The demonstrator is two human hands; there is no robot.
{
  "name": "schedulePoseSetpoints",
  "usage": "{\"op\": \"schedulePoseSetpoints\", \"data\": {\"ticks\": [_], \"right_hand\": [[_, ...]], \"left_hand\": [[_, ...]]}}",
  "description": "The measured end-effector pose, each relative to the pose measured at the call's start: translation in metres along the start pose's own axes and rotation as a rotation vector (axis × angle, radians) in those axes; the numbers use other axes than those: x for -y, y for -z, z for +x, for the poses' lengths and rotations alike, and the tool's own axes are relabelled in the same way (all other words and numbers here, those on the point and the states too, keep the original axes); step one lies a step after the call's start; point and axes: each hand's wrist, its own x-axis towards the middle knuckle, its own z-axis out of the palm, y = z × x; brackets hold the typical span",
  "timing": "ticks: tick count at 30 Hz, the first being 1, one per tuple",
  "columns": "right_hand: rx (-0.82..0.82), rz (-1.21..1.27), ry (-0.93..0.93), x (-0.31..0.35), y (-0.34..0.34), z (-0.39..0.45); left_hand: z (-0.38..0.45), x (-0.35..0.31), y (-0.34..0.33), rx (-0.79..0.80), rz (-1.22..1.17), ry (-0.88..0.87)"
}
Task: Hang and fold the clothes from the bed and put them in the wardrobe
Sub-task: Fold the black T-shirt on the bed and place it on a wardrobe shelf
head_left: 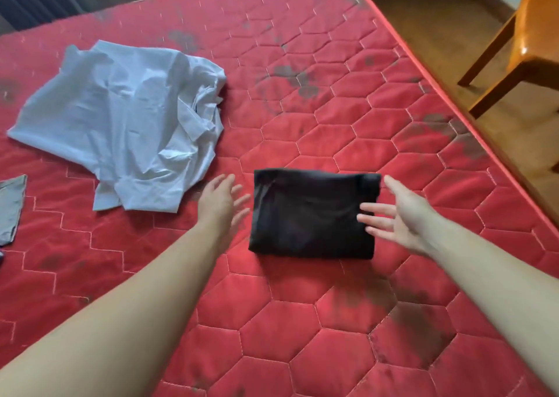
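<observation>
The folded black garment [313, 213] lies on the red quilted mattress [302, 321], between both hands' fingers. The crumpled pale-blue shirt [127, 124] lies beyond the left hand's [218, 200] fingers; the right hand's [396, 215] overlap the garment's edge.

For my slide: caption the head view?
Open hands flank a folded black garment on a red quilted mattress.

A black garment [313, 213], folded into a neat rectangle, lies flat between the open left hand [219, 201] and right hand [393, 215]; a crumpled pale-blue shirt [127, 121] sprawls beyond the left hand.

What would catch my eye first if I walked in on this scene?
Probably the bright red quilted mattress filling the view. A neatly folded black garment lies on it between the open left hand and right hand. A crumpled pale blue shirt lies further left.
</observation>
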Motion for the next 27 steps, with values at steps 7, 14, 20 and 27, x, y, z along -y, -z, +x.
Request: {"op": "schedulePoseSetpoints", "data": {"ticks": [7, 14, 20, 27], "right_hand": [[-0.232, -0.675, 0.229, -0.062, 0.002, 0.043], [-0.249, -0.455, 0.059, -0.065, -0.012, 0.072], [-0.113, -0.278, -0.083, -0.069, -0.012, 0.081], [-0.019, -0.253, -0.179, -0.090, 0.000, 0.066]], "left_hand": [[0.036, 0.074, 0.003, -0.084, 0.724, -0.128], [0.061, 0.079, -0.006, -0.106, 0.740, -0.009], [0.059, 0.076, -0.001, 0.044, 0.477, 0.220], [0.036, 0.106, 0.013, 0.146, 0.351, 0.402]]}}
